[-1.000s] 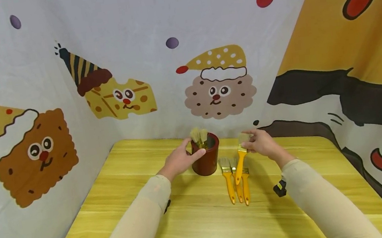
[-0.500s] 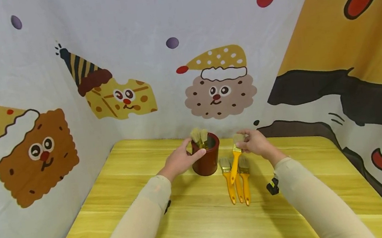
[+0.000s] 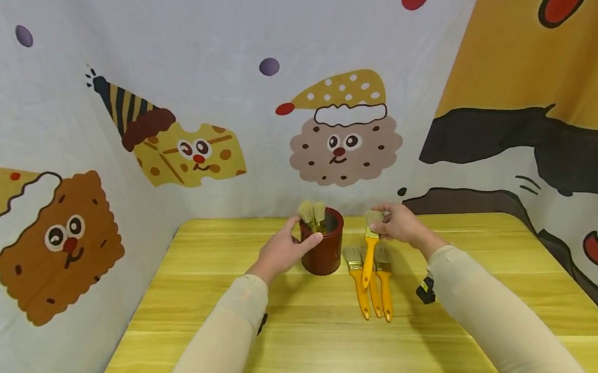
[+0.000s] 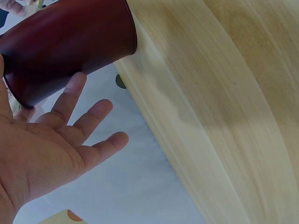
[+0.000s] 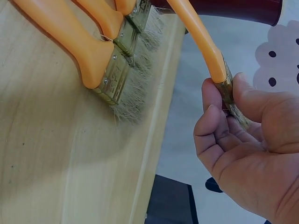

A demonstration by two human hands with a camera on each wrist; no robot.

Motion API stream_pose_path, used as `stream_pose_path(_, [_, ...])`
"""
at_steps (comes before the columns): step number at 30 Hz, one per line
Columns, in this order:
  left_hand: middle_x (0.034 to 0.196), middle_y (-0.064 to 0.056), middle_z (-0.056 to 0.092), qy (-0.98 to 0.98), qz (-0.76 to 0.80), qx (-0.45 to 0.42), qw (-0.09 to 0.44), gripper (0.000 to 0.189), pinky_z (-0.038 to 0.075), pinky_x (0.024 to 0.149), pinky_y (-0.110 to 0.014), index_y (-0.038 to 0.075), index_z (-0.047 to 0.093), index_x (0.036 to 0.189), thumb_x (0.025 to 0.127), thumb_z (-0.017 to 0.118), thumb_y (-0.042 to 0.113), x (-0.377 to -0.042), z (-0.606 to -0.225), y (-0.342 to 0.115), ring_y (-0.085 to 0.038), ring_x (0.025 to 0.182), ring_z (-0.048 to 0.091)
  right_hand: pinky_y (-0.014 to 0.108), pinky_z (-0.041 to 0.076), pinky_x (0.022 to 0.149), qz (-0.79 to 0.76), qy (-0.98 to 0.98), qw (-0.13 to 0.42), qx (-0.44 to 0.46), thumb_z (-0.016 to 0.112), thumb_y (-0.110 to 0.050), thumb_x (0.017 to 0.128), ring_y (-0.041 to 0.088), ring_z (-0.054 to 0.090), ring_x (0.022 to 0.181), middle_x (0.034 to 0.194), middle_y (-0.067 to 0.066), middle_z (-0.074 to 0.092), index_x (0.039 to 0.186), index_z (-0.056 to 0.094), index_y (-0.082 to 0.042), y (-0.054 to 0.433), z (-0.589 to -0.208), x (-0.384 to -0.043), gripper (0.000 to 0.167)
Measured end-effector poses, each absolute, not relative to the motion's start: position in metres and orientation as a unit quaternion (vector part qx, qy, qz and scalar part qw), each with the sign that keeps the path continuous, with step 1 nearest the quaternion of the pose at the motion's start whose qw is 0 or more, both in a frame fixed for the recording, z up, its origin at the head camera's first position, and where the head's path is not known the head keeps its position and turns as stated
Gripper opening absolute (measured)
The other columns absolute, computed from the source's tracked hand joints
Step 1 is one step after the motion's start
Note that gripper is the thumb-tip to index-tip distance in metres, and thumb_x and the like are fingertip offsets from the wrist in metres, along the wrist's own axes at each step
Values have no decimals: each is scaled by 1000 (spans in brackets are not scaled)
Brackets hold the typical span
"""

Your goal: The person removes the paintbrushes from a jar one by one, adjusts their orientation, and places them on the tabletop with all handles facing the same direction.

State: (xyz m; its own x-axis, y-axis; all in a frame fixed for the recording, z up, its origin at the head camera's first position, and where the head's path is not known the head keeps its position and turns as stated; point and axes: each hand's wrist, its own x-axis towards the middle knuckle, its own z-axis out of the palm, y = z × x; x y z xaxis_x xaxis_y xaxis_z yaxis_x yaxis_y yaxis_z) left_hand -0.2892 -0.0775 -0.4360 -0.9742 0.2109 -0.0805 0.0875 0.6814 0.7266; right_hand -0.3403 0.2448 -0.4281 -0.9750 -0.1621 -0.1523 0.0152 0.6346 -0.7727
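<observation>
My left hand [image 3: 283, 248] holds a dark red pot [image 3: 322, 258] at its rim, thumb on the near side. In the left wrist view, the hand's other fingers [image 4: 93, 116] spread out beside the pot wall. Two paintbrushes [image 3: 312, 215] stand in the pot, bristles up, their handles hidden inside. My right hand [image 3: 399, 224] pinches another paintbrush [image 3: 368, 259] around its metal band and bristles, and the orange handle slants down to the left. Below it, three more paintbrushes [image 3: 358, 279] lie side by side on the table, bristles pointing away from me.
The pot stands near the back edge of the wooden table [image 3: 299, 363]. Right behind that edge hangs a pale cloth [image 3: 255, 198] printed with cartoon figures; it also runs along the left side. A small black device [image 3: 426, 291] sits at my right wrist.
My right hand has shifted a little left, toward the pot, with the paintbrush, then stayed almost still over the last half second. The left hand and the pot have not moved.
</observation>
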Motion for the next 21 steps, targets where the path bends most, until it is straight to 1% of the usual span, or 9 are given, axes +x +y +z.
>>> stream_pose_path(2, [143, -9, 67, 914, 389, 82, 78, 95, 56, 100, -55, 35, 22, 172, 96, 57, 79, -289, -436, -77, -29, 117, 69, 30, 57, 72, -427, 897, 108, -39, 67, -16, 108, 35, 72, 91, 86, 9, 68, 163, 43, -5, 245, -430, -341, 61])
stream_pose_path(5, [141, -9, 68, 914, 390, 83, 78, 93, 56, 99, -54, 35, 22, 172, 97, 57, 78, -289, -435, -77, -28, 115, 69, 31, 55, 72, -427, 896, 113, -41, 66, -16, 108, 32, 71, 86, 86, 9, 68, 163, 43, -4, 245, -432, -342, 60])
stream_pose_path(7, [140, -9, 68, 913, 391, 83, 79, 93, 56, 98, -54, 35, 22, 172, 97, 57, 78, -289, -435, -77, -28, 115, 70, 35, 57, 76, -425, 897, 114, -43, 66, -16, 108, 28, 70, 83, 87, 10, 70, 162, 43, -4, 243, -433, -342, 60])
stream_pose_path(9, [140, -9, 68, 913, 392, 83, 79, 95, 56, 98, -54, 35, 23, 172, 96, 56, 80, -289, -434, -77, -28, 115, 70, 42, 59, 81, -425, 896, 117, -45, 66, -15, 108, 29, 70, 84, 90, 12, 71, 162, 43, -2, 240, -435, -343, 60])
stream_pose_path(13, [143, -9, 68, 914, 390, 83, 79, 98, 56, 99, -54, 34, 23, 172, 94, 56, 84, -289, -435, -78, -28, 115, 70, 51, 62, 96, -424, 893, 141, -55, 66, -14, 108, 37, 74, 98, 109, 20, 72, 162, 41, 1, 230, -439, -342, 61])
stream_pose_path(16, [142, -9, 68, 914, 389, 82, 81, 96, 57, 98, -54, 34, 23, 172, 96, 57, 81, -290, -435, -78, -28, 114, 70, 52, 61, 101, -425, 888, 166, -64, 66, -14, 108, 34, 75, 103, 129, 28, 66, 162, 39, 2, 222, -442, -342, 63])
stream_pose_path(18, [141, -9, 68, 914, 388, 82, 81, 95, 57, 97, -53, 34, 23, 172, 96, 57, 79, -291, -436, -78, -27, 113, 70, 52, 61, 101, -429, 884, 176, -68, 66, -13, 107, 31, 75, 103, 137, 32, 60, 162, 40, 1, 218, -443, -342, 62])
stream_pose_path(20, [138, -9, 69, 914, 389, 83, 81, 95, 57, 95, -52, 34, 23, 172, 96, 57, 80, -292, -437, -78, -26, 111, 70, 52, 61, 100, -423, 885, 180, -74, 67, -12, 107, 30, 74, 101, 137, 32, 59, 161, 41, 2, 217, -442, -341, 62])
stream_pose_path(21, [138, -9, 69, 914, 389, 84, 80, 96, 57, 94, -51, 34, 23, 172, 95, 56, 81, -292, -438, -78, -26, 110, 70, 52, 62, 98, -419, 887, 180, -77, 67, -12, 107, 31, 74, 98, 131, 31, 61, 160, 42, 3, 218, -441, -340, 60])
